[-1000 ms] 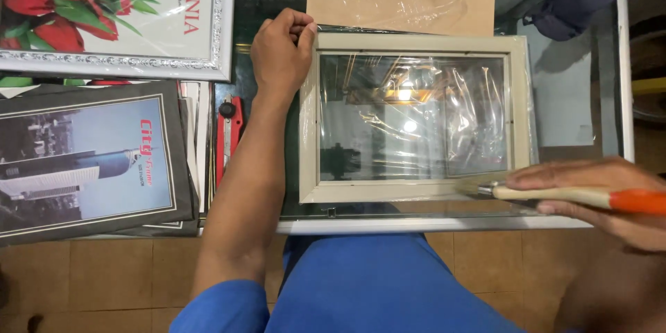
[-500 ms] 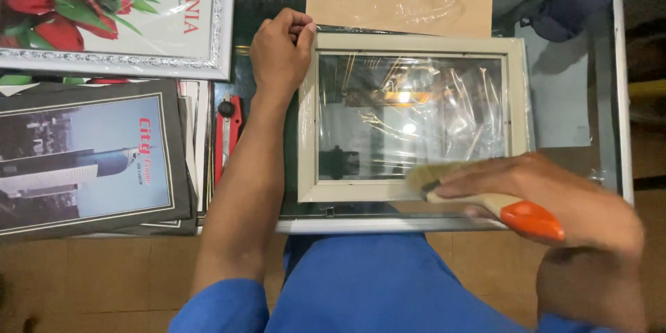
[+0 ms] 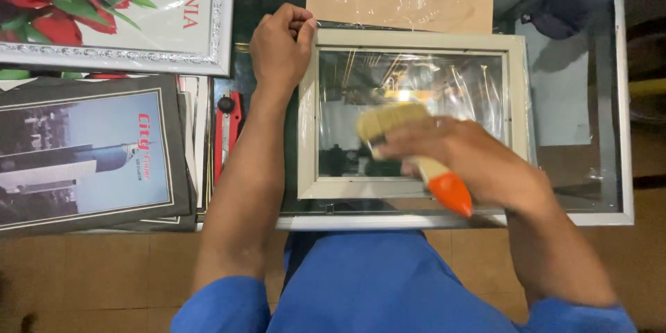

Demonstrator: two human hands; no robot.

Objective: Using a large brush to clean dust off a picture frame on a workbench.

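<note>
Now your right hand (image 3: pixel 472 159) has come in from the near right edge of the desk (image 3: pixel 590 218) and sits over the glass of the cream picture frame (image 3: pixel 413 41), fingers closed around a brush with an orange handle tip (image 3: pixel 433 173). A second ago that brush lay low along the frame's near rail; its pale bristles now rest on the glass near the middle, so the work has shifted from the edge onto the pane. Your left hand (image 3: pixel 281 45) has not moved: it stays clenched on the frame's far left corner, pinning it flat. The frame itself lies where it was, beside the red cutter (image 3: pixel 227 132) and the stacked framed prints (image 3: pixel 83 152).
</note>
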